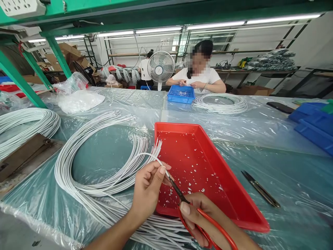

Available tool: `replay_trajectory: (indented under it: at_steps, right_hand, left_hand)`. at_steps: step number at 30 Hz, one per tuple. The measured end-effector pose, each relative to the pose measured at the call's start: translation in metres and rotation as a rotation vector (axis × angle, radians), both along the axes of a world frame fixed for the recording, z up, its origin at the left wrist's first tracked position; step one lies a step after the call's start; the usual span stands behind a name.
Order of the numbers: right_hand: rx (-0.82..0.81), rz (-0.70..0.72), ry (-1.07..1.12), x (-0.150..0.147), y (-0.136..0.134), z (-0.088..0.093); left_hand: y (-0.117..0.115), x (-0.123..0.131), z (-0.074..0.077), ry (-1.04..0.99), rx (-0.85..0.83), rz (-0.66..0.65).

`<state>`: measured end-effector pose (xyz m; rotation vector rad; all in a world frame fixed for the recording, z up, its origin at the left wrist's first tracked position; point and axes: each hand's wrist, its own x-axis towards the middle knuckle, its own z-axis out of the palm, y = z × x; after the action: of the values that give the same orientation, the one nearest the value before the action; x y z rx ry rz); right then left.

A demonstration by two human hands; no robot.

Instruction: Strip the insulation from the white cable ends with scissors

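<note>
Between the thumb and fingers of my left hand (148,189) is the end of one white cable (149,155), which arcs out of a large coiled bundle of white cables (66,166). My right hand (205,215) grips scissors with red handles (217,225). Their dark blades meet the cable tip just beside my left fingers; whether they are closed on it is hard to see. Both hands are over the near left part of a red tray (240,199), whose floor is sprinkled with small white scraps.
Tweezers (260,189) lie right of the tray. Blue bins (314,121) stand at the far right, another cable coil (31,121) at the left beside a brown metal block (23,156). Across the table a person (200,74) works behind a blue tray (180,99) and a cable coil (221,103).
</note>
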<state>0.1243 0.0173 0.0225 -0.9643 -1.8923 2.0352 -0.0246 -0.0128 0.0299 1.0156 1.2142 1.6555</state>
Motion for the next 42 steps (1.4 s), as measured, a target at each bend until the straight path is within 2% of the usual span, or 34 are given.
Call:
replay_trajectory:
  at_steps: [9, 22, 29, 34, 36, 39, 42]
  right_hand:
    - [-0.128, -0.009, 0.054, -0.0012, 0.0024, -0.0043]
    - [-0.134, 0.015, 0.048, 0.0025, 0.003, -0.0027]
    - [0.11, -0.053, -0.18, -0.002, 0.0036, -0.0005]
    - [0.554, -0.078, -0.337, -0.0027, 0.0056, -0.0042]
    - [0.665, -0.073, -0.393, -0.0027, 0.0049, -0.0051]
    - [0.753, -0.111, -0.358, -0.0022, 0.0036, -0.0051]
    - [0.717, -0.219, -0.208, -0.0007, 0.0035, -0.0032]
  left_hand:
    - [0.0004, 0.0001, 0.0001, 0.042, -0.011, 0.007]
    - [0.0004, -0.0001, -0.0015, 0.056, -0.026, -0.015]
    - [0.0011, -0.0023, -0.0007, 0.02, -0.056, -0.031]
    - [0.0008, 0.0, -0.0001, -0.004, -0.051, -0.048]
    - [0.0009, 0.0008, -0.0002, -0.027, -0.051, -0.065]
    - [0.0017, 0.0007, -0.0009, -0.088, -0.035, -0.092]
    - [0.0022, 0.0008, -0.0023, -0.132, -0.04, -0.107]
